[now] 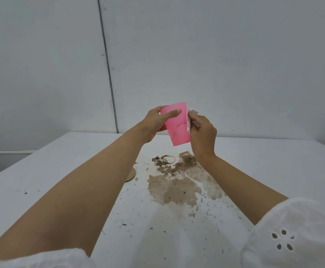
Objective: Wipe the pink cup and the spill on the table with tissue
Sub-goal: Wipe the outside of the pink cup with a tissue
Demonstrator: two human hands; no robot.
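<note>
White table bears brown spill; above, left hand grips pink cup, right hand clutches tissue.

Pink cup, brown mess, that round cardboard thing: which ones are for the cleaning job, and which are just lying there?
For the job:
pink cup, held in the left hand
tissue, in the right hand
spill on the table

Just lying about:
cardboard disc, partly hidden by the left arm

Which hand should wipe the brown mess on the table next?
The right hand, probably. It already holds the white tissue against the pink plastic cup, directly above the brown spill. The left hand is busy holding the cup.
</note>
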